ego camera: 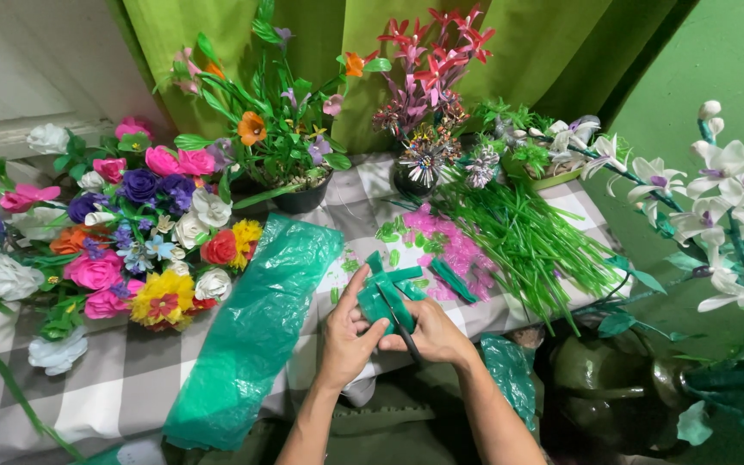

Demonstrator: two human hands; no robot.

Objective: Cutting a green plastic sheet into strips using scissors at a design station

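While gripped — green plastic strips point(387, 293), both hands.

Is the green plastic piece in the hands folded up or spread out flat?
Folded. The green plastic piece is bunched into a thick wad between the left hand and right hand, with strips sticking up, unlike the green plastic sheet spread on the table.

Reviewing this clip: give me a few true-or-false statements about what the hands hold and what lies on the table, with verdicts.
1. Both hands grip a folded piece of green plastic. True.
2. The right hand holds a paintbrush. False: it holds dark scissors against the plastic.
3. A long green plastic sheet lies on the checked tablecloth, beside the left hand. True.
4. The green stems stand upright in a vase. False: they lie in a loose pile on the table.
5. The pink scraps lie beyond the hands. True.
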